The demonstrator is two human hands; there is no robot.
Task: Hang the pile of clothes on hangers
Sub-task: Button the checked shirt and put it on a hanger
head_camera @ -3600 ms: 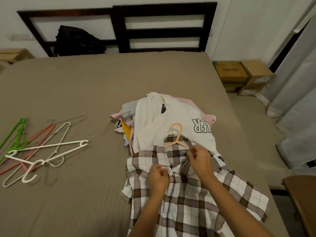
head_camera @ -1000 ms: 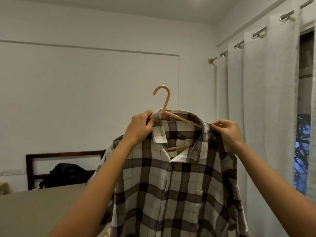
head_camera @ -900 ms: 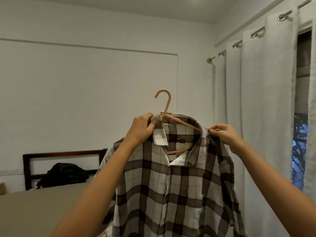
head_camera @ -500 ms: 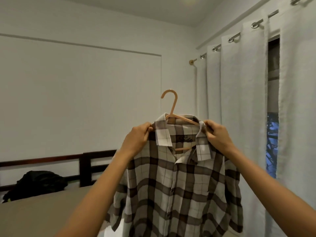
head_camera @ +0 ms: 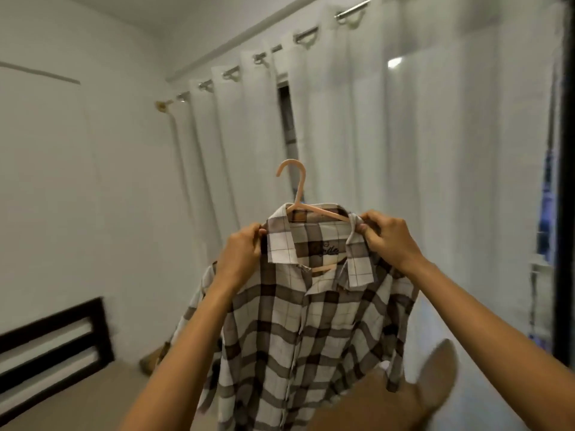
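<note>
Both hands, left (head_camera: 241, 255) and right (head_camera: 387, 241), pinch the plaid shirt (head_camera: 306, 337) at its shoulders, on a peach hanger (head_camera: 297, 194), before white curtains (head_camera: 404, 150).

Both bare forearms slant up from the near edge and converge toward the middle, wrists nearly level with each other. The left grip (head_camera: 242, 248) pinches the shirt (head_camera: 311, 325) at its left shoulder beside the collar, fingers curled, back of the hand facing the camera. The right grip (head_camera: 387, 241) pinches the right shoulder by the collar, thumb and forefinger closed on the cloth, knuckles bent.
</note>
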